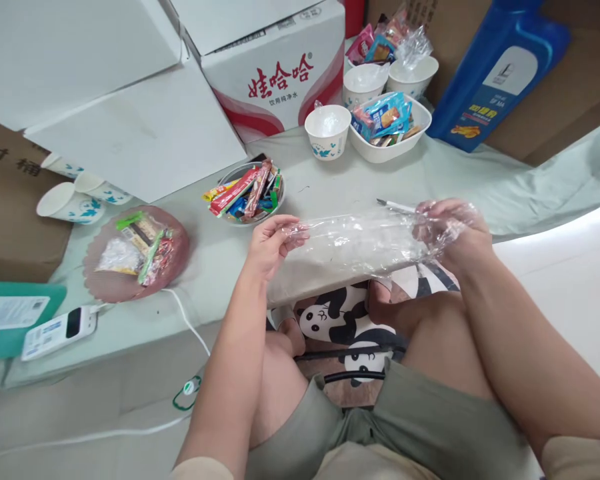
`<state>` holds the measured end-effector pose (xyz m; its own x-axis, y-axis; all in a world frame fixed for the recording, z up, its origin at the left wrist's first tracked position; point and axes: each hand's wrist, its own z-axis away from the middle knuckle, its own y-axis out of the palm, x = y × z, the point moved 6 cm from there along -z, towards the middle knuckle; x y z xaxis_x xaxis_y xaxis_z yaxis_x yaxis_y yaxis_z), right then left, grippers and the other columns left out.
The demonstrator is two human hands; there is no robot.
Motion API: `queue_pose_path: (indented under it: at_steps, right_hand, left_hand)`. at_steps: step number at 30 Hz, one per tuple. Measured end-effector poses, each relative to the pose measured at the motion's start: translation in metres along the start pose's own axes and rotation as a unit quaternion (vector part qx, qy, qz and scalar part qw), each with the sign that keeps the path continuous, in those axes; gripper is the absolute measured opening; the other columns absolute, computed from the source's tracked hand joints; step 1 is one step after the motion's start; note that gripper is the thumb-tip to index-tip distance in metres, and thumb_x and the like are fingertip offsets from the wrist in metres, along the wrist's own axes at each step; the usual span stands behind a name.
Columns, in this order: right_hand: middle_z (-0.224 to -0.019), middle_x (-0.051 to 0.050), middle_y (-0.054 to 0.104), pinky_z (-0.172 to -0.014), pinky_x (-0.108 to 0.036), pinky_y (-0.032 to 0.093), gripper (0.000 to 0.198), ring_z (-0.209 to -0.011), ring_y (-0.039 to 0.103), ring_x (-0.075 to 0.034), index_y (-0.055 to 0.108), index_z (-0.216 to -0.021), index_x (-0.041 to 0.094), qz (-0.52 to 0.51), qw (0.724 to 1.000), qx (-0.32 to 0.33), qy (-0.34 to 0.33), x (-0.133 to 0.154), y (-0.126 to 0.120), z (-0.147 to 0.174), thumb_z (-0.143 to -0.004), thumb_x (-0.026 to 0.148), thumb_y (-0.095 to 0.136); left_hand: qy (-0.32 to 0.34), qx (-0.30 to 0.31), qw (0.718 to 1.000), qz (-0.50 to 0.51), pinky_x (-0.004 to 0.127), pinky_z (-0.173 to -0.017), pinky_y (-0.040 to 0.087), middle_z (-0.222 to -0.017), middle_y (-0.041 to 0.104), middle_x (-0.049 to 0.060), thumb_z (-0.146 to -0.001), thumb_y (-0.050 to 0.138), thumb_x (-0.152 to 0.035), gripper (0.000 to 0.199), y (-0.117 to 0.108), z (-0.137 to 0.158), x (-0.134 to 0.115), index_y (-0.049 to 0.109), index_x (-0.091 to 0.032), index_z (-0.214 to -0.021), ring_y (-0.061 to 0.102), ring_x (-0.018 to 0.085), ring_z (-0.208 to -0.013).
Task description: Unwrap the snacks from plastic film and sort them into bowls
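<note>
A clear plastic bag (353,240) is stretched sideways between my two hands, over the front edge of the table. My left hand (275,243) pinches its left end between thumb and fingers. At the other end, my right hand (447,230) is closed round the crumpled plastic, which partly covers the fingers. A pen (397,206) lies on the table just behind the bag, close to my right hand. Beyond my left hand stands a round clear bowl (281,200) full of wrapped snack sticks.
To the left are a pink scalloped plate (97,267) with wrapped snacks, a white power bank (60,332) with a cable, and paper cups (70,203). Behind stand a snack tub (390,152), a paper cup (329,133), white cartons (280,83) and a blue bottle (495,80).
</note>
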<state>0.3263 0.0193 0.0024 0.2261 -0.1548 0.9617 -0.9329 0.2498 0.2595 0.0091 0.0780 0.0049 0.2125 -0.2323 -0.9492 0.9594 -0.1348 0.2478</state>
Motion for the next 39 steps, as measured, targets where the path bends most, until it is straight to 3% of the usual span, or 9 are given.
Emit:
queue_pose_path:
  at_steps: [9, 15, 18, 21, 24, 28, 32, 36, 39]
  right_hand:
    - [-0.074, -0.006, 0.061, -0.066, -0.037, 0.051, 0.039, -0.087, 0.061, -0.024, 0.067, -0.053, 0.025, 0.108, 0.986, 0.123, -0.026, 0.008, 0.014, 0.014, -0.058, 0.058, 0.089]
    - [-0.114, -0.003, 0.064, -0.056, -0.034, 0.047, 0.045, -0.065, 0.051, -0.012, 0.059, -0.046, 0.022, 0.040, 0.996, 0.081, 0.002, 0.005, 0.009, 0.012, -0.054, 0.051, 0.093]
    - [-0.114, -0.005, 0.065, -0.058, -0.034, 0.047, 0.036, -0.066, 0.052, -0.014, 0.067, -0.050, 0.024, 0.073, 0.991, 0.115, -0.008, 0.003, 0.000, 0.007, -0.063, 0.051, 0.086]
    - [-0.115, -0.008, 0.068, -0.066, -0.038, 0.050, 0.032, -0.074, 0.055, -0.019, 0.078, -0.061, 0.026, 0.147, 0.970, 0.183, -0.058, 0.006, -0.004, 0.005, -0.078, 0.052, 0.068]
    - [-0.117, -0.007, 0.070, -0.065, -0.039, 0.050, 0.030, -0.068, 0.053, -0.017, 0.080, -0.068, 0.027, 0.266, 0.933, 0.226, -0.090, 0.003, -0.002, 0.005, -0.085, 0.036, 0.056]
    - [-0.108, -0.005, 0.069, -0.067, -0.037, 0.051, 0.025, -0.077, 0.062, -0.018, 0.081, -0.077, 0.031, 0.356, 0.915, 0.151, -0.114, 0.000, -0.006, -0.001, -0.075, 0.019, 0.059]
    - [-0.104, -0.005, 0.067, -0.085, -0.043, 0.052, 0.024, -0.095, 0.065, -0.023, 0.078, -0.071, 0.030, 0.374, 0.917, 0.033, -0.133, 0.004, -0.015, -0.006, -0.074, 0.014, 0.060]
    - [-0.099, -0.005, 0.064, -0.094, -0.045, 0.050, 0.024, -0.099, 0.063, -0.023, 0.074, -0.067, 0.029, 0.354, 0.918, -0.098, -0.152, 0.015, -0.020, -0.004, -0.078, 0.012, 0.060]
    - [-0.096, -0.005, 0.061, -0.097, -0.047, 0.049, 0.022, -0.101, 0.061, -0.023, 0.072, -0.067, 0.029, 0.339, 0.915, -0.135, -0.173, 0.021, -0.015, -0.002, -0.078, 0.014, 0.060]
  left_hand:
    - [-0.049, -0.019, 0.998, 0.018, 0.025, -0.067, 0.060, -0.082, 0.076, 0.004, -0.067, 0.063, -0.014, 0.008, -0.016, -0.001, 0.001, 0.064, -0.016, -0.075, 0.076, 0.016, -0.073]
    - [-0.086, 0.003, 0.994, 0.071, 0.025, -0.068, 0.060, -0.090, 0.080, 0.004, -0.067, 0.065, -0.012, 0.011, -0.009, -0.014, 0.022, 0.055, -0.018, -0.067, 0.075, 0.015, -0.076]
    - [-0.088, 0.003, 0.993, 0.075, 0.025, -0.073, 0.059, -0.086, 0.079, 0.007, -0.064, 0.063, -0.016, 0.002, -0.008, -0.022, 0.024, 0.064, -0.016, -0.065, 0.074, 0.014, -0.075]
    - [-0.084, 0.015, 0.993, 0.087, 0.032, -0.077, 0.060, -0.087, 0.079, 0.013, -0.073, 0.060, -0.042, 0.031, -0.005, -0.033, 0.022, 0.073, -0.013, -0.072, 0.075, 0.022, -0.084]
    - [-0.091, 0.030, 0.993, 0.063, 0.036, -0.084, 0.059, -0.095, 0.079, 0.016, -0.076, 0.061, -0.061, 0.051, 0.004, -0.041, 0.024, 0.076, -0.013, -0.080, 0.075, 0.027, -0.096]
    - [-0.067, 0.074, 0.995, 0.015, 0.038, -0.096, 0.055, -0.116, 0.076, 0.012, -0.069, 0.080, -0.049, 0.042, 0.019, -0.041, 0.027, 0.074, -0.018, -0.097, 0.071, 0.026, -0.111]
    - [-0.034, 0.118, 0.987, -0.100, 0.037, -0.100, 0.053, -0.121, 0.072, 0.011, -0.064, 0.087, -0.027, 0.045, 0.026, -0.036, 0.030, 0.070, -0.019, -0.105, 0.069, 0.024, -0.114]
    - [-0.060, 0.143, 0.977, -0.144, 0.034, -0.088, 0.056, -0.119, 0.072, 0.011, -0.063, 0.086, -0.022, 0.061, 0.025, -0.028, 0.033, 0.062, -0.021, -0.120, 0.071, 0.020, -0.097]
    - [-0.074, 0.140, 0.966, -0.203, 0.027, -0.074, 0.054, -0.098, 0.076, 0.007, -0.064, 0.085, -0.021, 0.061, 0.023, -0.021, 0.033, 0.062, -0.021, -0.121, 0.069, 0.015, -0.079]
